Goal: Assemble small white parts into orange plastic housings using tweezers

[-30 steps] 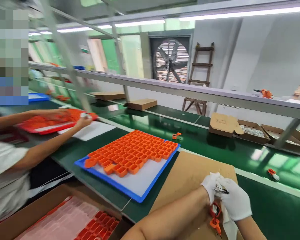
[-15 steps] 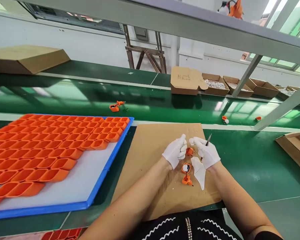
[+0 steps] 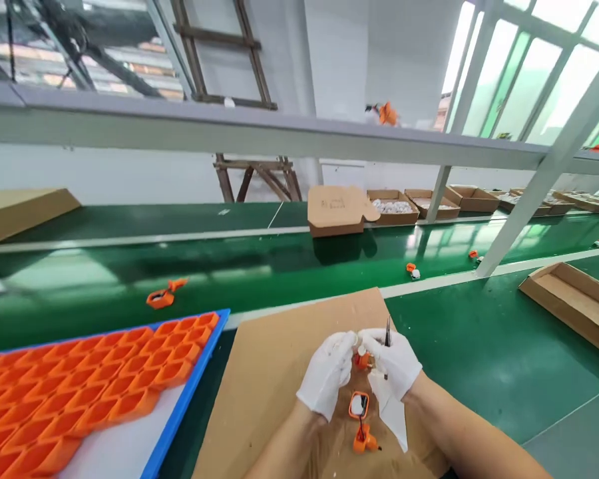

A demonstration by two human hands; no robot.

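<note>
White gloves cover both hands, which meet over a cardboard sheet [image 3: 264, 372]. My left hand [image 3: 328, 372] is closed in a pinch; whatever its fingertips hold is too small to name. My right hand [image 3: 395, 362] grips tweezers [image 3: 388, 332], points up, its thumb and forefinger close to the left fingertips. A small whitish bit [image 3: 361, 348] shows between the hands. Just below them is an orange plug-like part [image 3: 363, 361], partly hidden. Under my right hand hangs or lies a white sheet [image 3: 392, 416]. Nearer me, an open orange housing [image 3: 358, 404] with white inside adjoins another orange part [image 3: 363, 439].
At left, a blue-rimmed tray [image 3: 180, 406] bears rows of orange shells [image 3: 100, 379]. Across the green belt [image 3: 259, 283] lie orange pieces [image 3: 160, 298]. Cardboard boxes [image 3: 392, 207] line the far side. A slanted metal post [image 3: 524, 193] and an open carton [image 3: 574, 306] are at right.
The view has tilted upward and turned slightly, so the bench sits lower in the picture. My hands have come closer, fingertips now nearly touching. The tweezers stay in my right hand.
</note>
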